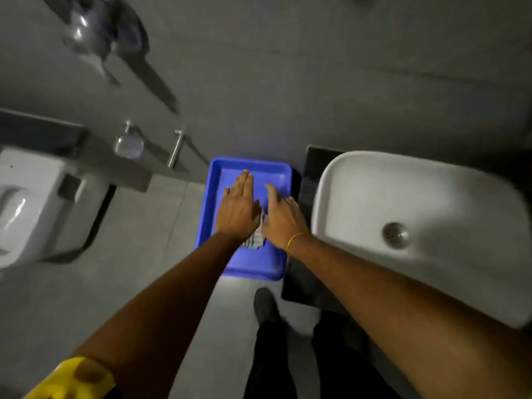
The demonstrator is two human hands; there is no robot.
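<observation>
At nine o'clock of the view we see a white toilet (pixel 26 208) against the wall. A clear soap dispenser (pixel 129 144) is fixed at ten o'clock, with a metal lever (pixel 177 148) just right of it. At seven o'clock, in the near corner, a yellow sleeve (pixel 72 378) covers our left upper arm.

In the middle lies the blue tray (pixel 214 214). As far as we can tell it is on the floor, between the toilet and the washbasin, with its far edge toward the wall.

Our left hand (pixel 239 208) is over the tray's centre, palm down, with the fingers straight, pressed together and pointing to twelve o'clock. A pale striped piece (pixel 254 240) lies inside the tray and shows at five o'clock of this hand, in the gap between both wrists. It is too blurred to name, and we cannot tell whether either hand touches it.

Our right hand (pixel 280 220) is just beside the left, also palm down. Its fingers are loosely spread, the forefinger stretched toward eleven o'clock, and it grips nothing we can see. A yellow band (pixel 296 240) circles its wrist.

At six o'clock of the tray a dark shoe (pixel 264 306) stands near its near edge. At three o'clock the white washbasin (pixel 431 203) fills the right side, its metal drain (pixel 395 235) near its middle.
</observation>
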